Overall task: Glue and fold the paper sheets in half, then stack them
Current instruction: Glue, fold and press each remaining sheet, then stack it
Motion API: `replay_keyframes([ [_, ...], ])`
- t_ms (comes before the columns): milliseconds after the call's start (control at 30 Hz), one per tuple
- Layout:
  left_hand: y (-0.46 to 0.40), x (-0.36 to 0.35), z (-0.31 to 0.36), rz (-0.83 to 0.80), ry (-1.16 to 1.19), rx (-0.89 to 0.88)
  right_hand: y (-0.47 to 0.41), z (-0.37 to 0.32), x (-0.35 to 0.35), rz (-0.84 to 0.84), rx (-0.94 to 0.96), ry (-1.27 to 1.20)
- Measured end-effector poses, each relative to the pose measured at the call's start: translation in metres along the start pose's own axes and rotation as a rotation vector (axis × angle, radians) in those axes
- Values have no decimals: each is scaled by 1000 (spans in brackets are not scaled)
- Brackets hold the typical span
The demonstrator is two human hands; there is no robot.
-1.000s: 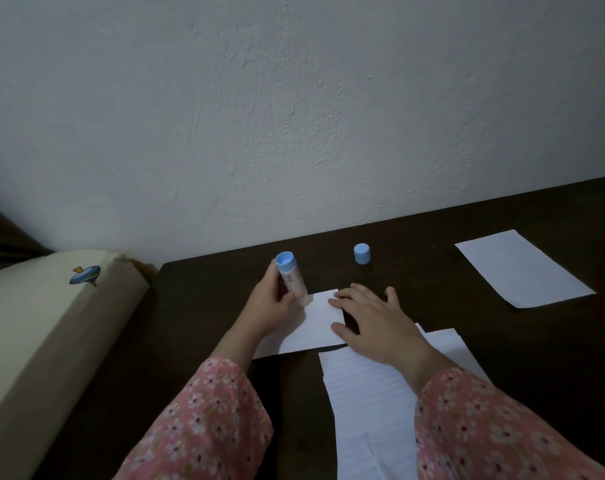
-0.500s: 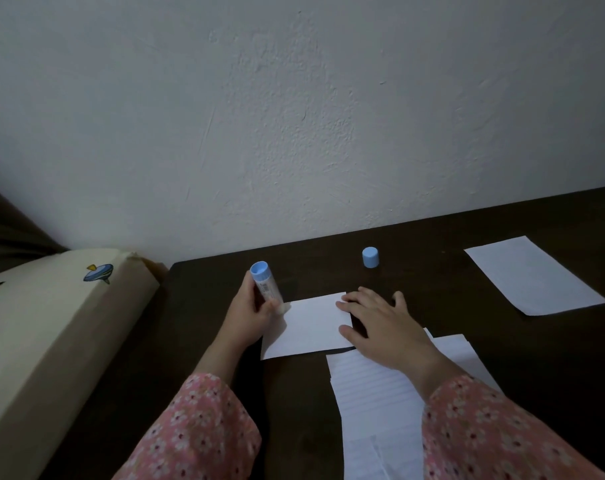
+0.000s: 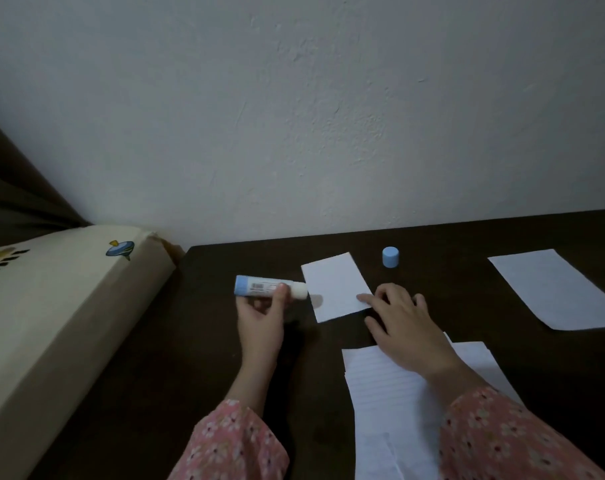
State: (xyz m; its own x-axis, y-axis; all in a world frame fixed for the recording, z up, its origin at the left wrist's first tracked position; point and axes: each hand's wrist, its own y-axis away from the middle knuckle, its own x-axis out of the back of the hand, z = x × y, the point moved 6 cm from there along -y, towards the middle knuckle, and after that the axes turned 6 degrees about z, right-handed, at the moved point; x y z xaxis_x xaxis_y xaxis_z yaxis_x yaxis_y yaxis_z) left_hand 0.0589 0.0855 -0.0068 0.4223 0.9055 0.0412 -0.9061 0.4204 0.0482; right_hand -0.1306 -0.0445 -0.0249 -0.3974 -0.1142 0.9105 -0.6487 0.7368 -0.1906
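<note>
White small paper sheet [image 3: 335, 287] lies flat on the dark table [image 3: 197, 341], tilted, at the centre of the head view. Right hand [image 3: 403, 325] at its 4 o'clock corner: fingers straight, index fingertip pressing the sheet's lower right edge, palm on the table. Left hand [image 3: 261, 320] at the sheet's 9 o'clock, curled round the glue stick [image 3: 270, 287]; stick lies nearly level, blue base pointing away, white glue tip touching the sheet's left edge. Label shows a barcode; the print is too small to read. Blue cap [image 3: 390, 257] stands upright at the sheet's 2 o'clock, apart from it. Folded sheet [image 3: 557, 289] at 3 o'clock, well apart. Lined sheets [image 3: 387, 389] under the right wrist, at 5 o'clock. Pink floral sleeves [image 3: 232, 441]. Cream cushion [image 3: 52, 306] at far 9 o'clock carries a small spinning-top picture.
</note>
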Motion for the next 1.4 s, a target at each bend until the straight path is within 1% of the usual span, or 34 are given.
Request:
replay_keyframes([
  [133,13,-27,10,-186,-149,-144,-1,2,-2,2,-29,0],
  [300,21,-48,8,-309,-237,-220,-3,-2,0,-47,4,-72],
  [433,17,-47,4,-309,-298,-223,-1,-5,2,-42,38,-87],
  [533,11,-39,4,-291,-286,-192,2,-8,6,-12,102,-102],
  [633,14,-36,6,-307,-289,-202,2,-8,6,-4,108,-83],
  [767,27,-45,9,-348,-310,-307,1,-8,4,-28,86,-87],
  [933,44,-61,10,-476,-426,-419,0,-7,1,-89,60,-96],
  [1033,47,-65,11,-488,-515,-493,0,-6,0,-110,47,-84],
  [1133,47,-67,14,-516,-528,-530,0,-7,0,-105,47,-79],
  [1233,44,-64,16,-528,-537,-535,-1,-6,0,-104,43,-86],
  [1400,34,-54,18,-563,-552,-470,-1,-4,-1,-102,41,-86],
])
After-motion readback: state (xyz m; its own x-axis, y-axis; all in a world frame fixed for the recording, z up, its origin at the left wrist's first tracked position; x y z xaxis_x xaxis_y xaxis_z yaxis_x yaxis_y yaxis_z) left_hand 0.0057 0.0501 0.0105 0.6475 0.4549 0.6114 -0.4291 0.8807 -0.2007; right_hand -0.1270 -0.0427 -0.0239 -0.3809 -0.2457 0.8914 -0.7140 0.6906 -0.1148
